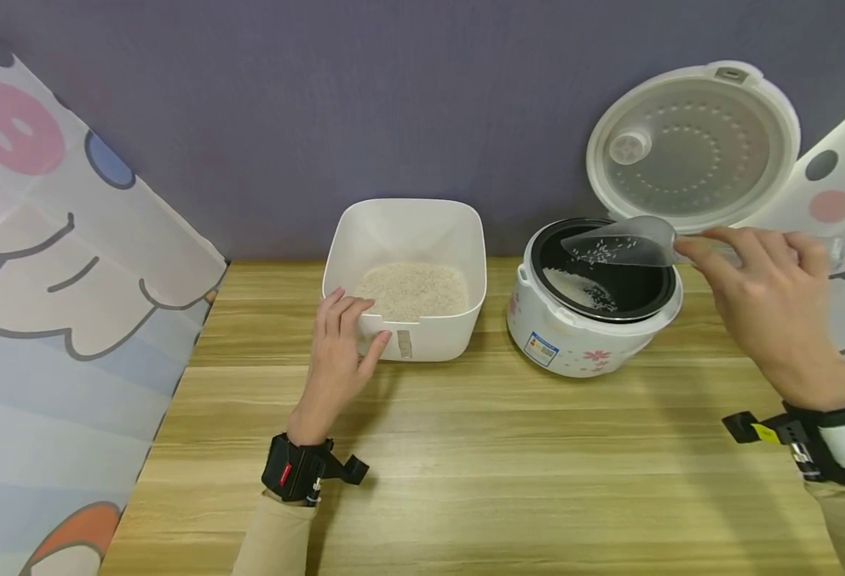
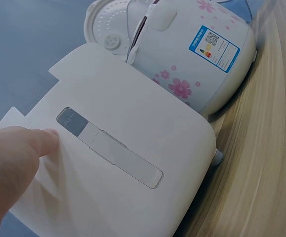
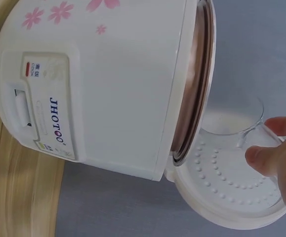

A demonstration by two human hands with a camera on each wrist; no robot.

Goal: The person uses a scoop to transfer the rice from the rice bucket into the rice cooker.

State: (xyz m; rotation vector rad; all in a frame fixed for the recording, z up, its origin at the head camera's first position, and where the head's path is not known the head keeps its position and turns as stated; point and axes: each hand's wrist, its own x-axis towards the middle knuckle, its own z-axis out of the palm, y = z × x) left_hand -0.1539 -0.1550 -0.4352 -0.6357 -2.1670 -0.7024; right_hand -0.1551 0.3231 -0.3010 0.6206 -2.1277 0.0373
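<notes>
Two hands in the head view: the right hand (image 1: 775,300) at frame right, fingers wrapped round the handle of a clear scoop (image 1: 649,240), wrist reaching in from the lower right. Held over the black inner pot (image 1: 646,284) of a rice cooker (image 1: 574,348), with loose grains (image 1: 606,250) showing through. Looks light, stiff and smooth, perhaps crackable if knocked; best held by the handle, well away from the lip. At frame centre, the left hand (image 1: 339,336) gripping the near-left rim of a white bin (image 1: 444,340), fingers over the edge. Probably weightier, with rice inside; best steadied by that rim. In the left wrist view, thumb against the bin's outer wall at middle left, other fingers mostly hidden. In the right wrist view, scoop pinched at the right edge, before the raised lid (image 3: 231,197).
</notes>
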